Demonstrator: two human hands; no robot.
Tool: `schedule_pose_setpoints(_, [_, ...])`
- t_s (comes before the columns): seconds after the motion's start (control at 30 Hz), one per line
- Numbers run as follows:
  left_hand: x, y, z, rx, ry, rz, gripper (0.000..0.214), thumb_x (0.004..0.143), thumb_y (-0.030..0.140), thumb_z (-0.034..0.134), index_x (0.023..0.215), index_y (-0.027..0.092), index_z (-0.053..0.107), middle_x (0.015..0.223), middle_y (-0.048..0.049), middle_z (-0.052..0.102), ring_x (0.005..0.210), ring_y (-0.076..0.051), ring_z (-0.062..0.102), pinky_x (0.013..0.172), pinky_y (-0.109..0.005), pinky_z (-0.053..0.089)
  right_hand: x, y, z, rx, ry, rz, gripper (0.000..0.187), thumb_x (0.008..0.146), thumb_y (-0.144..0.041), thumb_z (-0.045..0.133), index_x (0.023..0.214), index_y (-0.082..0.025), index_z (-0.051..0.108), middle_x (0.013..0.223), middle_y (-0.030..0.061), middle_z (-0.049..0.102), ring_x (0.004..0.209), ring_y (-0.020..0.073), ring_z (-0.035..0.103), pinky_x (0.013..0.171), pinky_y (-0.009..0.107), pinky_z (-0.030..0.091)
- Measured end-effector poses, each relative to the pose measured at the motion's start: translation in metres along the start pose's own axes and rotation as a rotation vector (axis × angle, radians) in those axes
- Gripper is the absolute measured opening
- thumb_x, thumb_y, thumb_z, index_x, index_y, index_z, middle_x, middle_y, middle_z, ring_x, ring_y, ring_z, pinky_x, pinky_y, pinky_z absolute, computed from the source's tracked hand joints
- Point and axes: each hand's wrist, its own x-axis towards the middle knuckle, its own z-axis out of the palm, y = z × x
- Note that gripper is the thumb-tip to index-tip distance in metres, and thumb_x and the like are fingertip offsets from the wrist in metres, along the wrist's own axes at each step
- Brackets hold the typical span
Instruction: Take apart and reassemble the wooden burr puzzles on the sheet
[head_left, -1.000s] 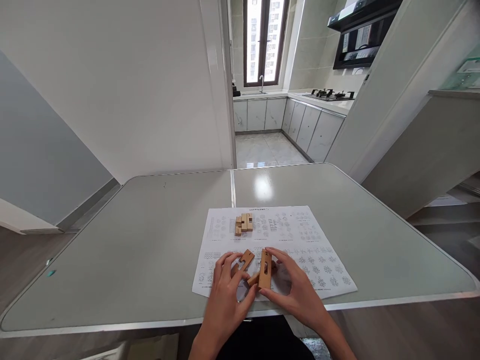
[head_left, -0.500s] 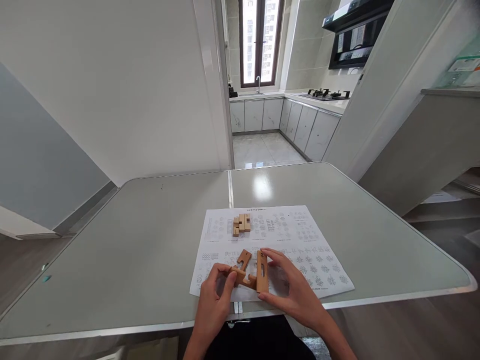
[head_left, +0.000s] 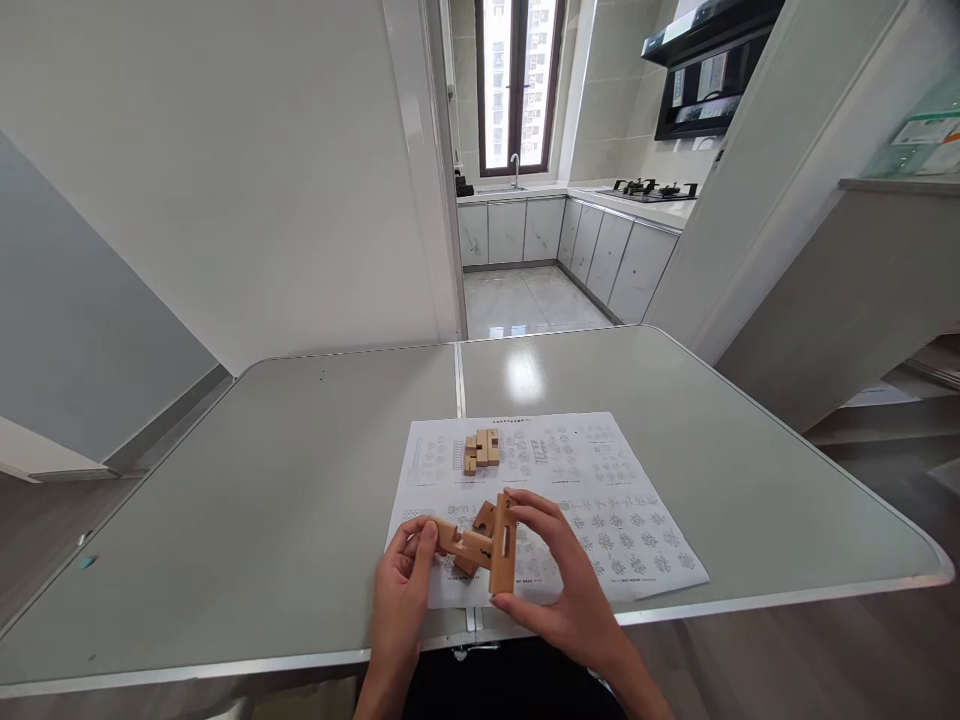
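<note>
My left hand (head_left: 401, 575) pinches the left end of a notched wooden puzzle piece (head_left: 475, 548). Its right end meets a slotted wooden puzzle piece (head_left: 503, 550), which my right hand (head_left: 559, 565) grips at top and bottom between fingers and thumb. The slotted piece stands nearly upright with a long opening down its middle; whether the other piece goes into that opening I cannot tell. Behind them another wooden piece (head_left: 486, 516) lies on the printed sheet (head_left: 540, 560), partly covered. A small cluster of paler wooden pieces (head_left: 482, 450) sits farther up the sheet.
The sheet carries rows of small line diagrams and lies over the seam of a grey-green table (head_left: 262, 520). A small teal bit (head_left: 88, 562) lies near the table's left edge. Beyond the table is a doorway to a kitchen with cabinets (head_left: 506, 230).
Both hands have moved slightly left with their pieces. The left piece has been turned, so a dark mark on it now shows, and the slotted piece tilts a little.
</note>
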Motion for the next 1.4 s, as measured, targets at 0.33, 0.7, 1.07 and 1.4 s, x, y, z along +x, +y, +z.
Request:
schedule_pose_setpoints(0.33, [0.003,0.006,-0.002,-0.184,0.048,-0.099,0.063,0.065,0.066,0.089,0.099,0.015,0.073,0.095,-0.0089,0.079,0.088,-0.022,0.071,0.080,-0.028,0.056,0.008,-0.007,0.031,-0.018,0.066,-0.162,0.076,0.089,-0.031,0.083,0.152,-0.031,0.041,0.158,0.0124,0.049,0.149,0.0340,0.046,0.120,0.055,0.046])
schedule_pose_setpoints(0.7, [0.003,0.002,-0.003,-0.154,0.017,-0.073,0.060,0.073,0.067,0.084,0.102,0.015,0.072,0.094,-0.0074,0.079,0.085,-0.020,0.071,0.079,-0.028,0.056,0.000,-0.009,0.032,-0.052,-0.004,-0.141,0.076,0.092,-0.028,0.080,0.155,-0.032,0.037,0.158,0.0115,0.048,0.148,0.0314,0.047,0.121,0.051,0.047])
schedule_pose_setpoints(1.07, [-0.003,0.003,-0.006,-0.014,-0.118,0.021,0.044,0.088,0.062,0.073,0.086,0.021,0.060,0.073,-0.0001,0.073,0.066,-0.016,0.065,0.068,-0.025,0.052,0.000,-0.015,0.028,-0.172,-0.072,-0.119,0.077,0.093,-0.026,0.078,0.157,-0.032,0.036,0.159,0.0105,0.049,0.150,0.0302,0.046,0.120,0.050,0.049])
schedule_pose_setpoints(1.4, [-0.008,0.004,-0.001,0.105,-0.185,0.070,0.041,0.089,0.060,0.072,0.086,0.021,0.058,0.080,-0.0014,0.074,0.075,-0.018,0.068,0.072,-0.025,0.053,-0.001,-0.019,0.025,-0.290,-0.126,-0.092,0.083,0.089,-0.010,0.071,0.161,-0.030,0.033,0.164,0.0103,0.045,0.151,0.0302,0.045,0.118,0.048,0.052])
